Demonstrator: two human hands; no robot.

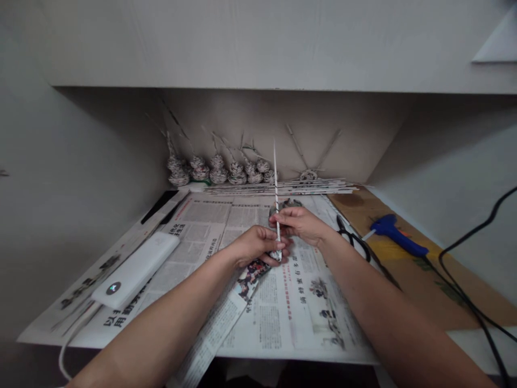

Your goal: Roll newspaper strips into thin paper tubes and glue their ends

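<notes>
A thin rolled newspaper stick (275,172) stands nearly upright between my hands, its narrow tip pointing up and away. My right hand (302,223) is closed, pinching the stick near its middle between thumb and fingers. Lower down, my left hand (253,245) is closed around the bottom of the roll, where the paper is still flat. From there a printed newspaper strip (226,319) trails toward me, past my left forearm and over the table's front edge. A roundish greyish thing (294,203) sits just behind my right hand, mostly hidden.
Newspaper sheets (270,318) cover the tabletop. Several woven paper gourds (218,172) line the back, behind a bundle of paper sticks (315,187). At left lies a white power bank (137,269) with a cable; at right, black-handled scissors (365,249) and a blue glue gun (398,235) on cardboard (428,307).
</notes>
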